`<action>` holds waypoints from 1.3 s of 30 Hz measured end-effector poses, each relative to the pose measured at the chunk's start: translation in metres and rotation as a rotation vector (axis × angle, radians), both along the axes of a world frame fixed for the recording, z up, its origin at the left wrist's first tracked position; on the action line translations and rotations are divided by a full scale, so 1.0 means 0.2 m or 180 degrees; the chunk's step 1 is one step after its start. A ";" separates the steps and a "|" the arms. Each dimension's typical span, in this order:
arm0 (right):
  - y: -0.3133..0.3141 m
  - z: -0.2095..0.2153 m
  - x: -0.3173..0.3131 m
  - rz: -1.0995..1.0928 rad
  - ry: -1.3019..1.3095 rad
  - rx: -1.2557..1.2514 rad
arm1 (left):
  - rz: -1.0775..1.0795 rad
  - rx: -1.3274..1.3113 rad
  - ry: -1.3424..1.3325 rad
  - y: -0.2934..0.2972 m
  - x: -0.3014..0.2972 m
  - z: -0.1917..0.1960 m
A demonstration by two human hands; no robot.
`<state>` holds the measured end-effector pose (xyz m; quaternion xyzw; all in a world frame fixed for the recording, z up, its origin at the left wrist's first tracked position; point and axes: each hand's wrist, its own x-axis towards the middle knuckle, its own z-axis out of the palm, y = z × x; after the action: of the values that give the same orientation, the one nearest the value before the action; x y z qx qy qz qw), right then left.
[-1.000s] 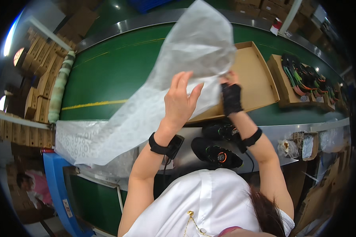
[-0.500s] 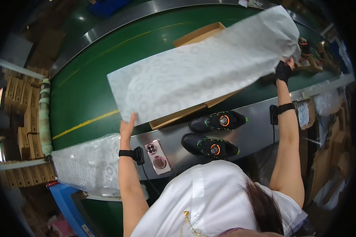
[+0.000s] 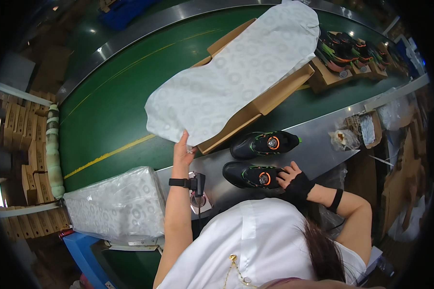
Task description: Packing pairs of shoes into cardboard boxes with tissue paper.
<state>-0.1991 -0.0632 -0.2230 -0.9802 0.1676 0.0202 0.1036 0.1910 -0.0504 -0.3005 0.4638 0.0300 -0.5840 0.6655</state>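
A patterned white sheet of tissue paper (image 3: 231, 77) lies across an open brown shoe box (image 3: 275, 98) on the green belt. My left hand (image 3: 182, 153) is closed on the paper's near left corner. On the metal ledge a pair of black shoes with orange and green trim lies side by side, the far shoe (image 3: 246, 147) and the near shoe (image 3: 238, 174). My right hand (image 3: 295, 180), in a black fingerless wrap, has its fingers curled over the heel end of the near shoe. The palm side is hidden.
A pink phone (image 3: 203, 206) lies partly behind my left wrist strap. More tissue sheets in clear plastic (image 3: 118, 202) sit at the left. Several boxes with shoes (image 3: 340, 55) stand on the belt at the far right. A crumpled plastic bag (image 3: 343, 139) lies on the ledge.
My right hand has let go of the paper's far right end and come down to the near shoe. The paper has settled onto the box. My left hand has shifted right with its corner.
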 end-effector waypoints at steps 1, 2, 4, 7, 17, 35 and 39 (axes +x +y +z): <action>0.00 0.02 0.06 -0.0164 0.0058 -0.0506 | 0.0167 0.0115 -0.0257 0.00 -0.03 0.01; -0.01 0.08 0.11 0.0111 0.0644 -0.0289 | 0.0333 0.0232 -0.0513 0.00 -0.05 0.02; -0.05 0.10 0.14 0.0196 0.0291 -0.0317 | 0.0461 0.0299 -0.0973 0.01 -0.06 0.07; -0.13 0.28 0.24 0.0124 -0.0072 0.0250 | 0.0707 0.0640 -0.1650 0.11 0.03 0.04; -0.71 0.57 1.03 -0.1363 -0.1667 0.3170 | 0.1097 0.0883 -0.4416 0.31 0.14 0.17; -0.50 0.14 0.66 -0.0939 -0.2109 0.0606 | -0.0232 0.0346 -0.6039 -0.35 -0.05 0.35; -0.40 0.13 0.34 -0.1880 -0.1548 0.0216 | -0.2692 0.1123 -0.6026 -0.45 -0.13 0.31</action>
<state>-0.1315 -0.1429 -0.1962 -0.8619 0.4125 -0.2381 0.1740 0.1643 -0.1401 -0.2393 0.7940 -0.5820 -0.1552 0.0822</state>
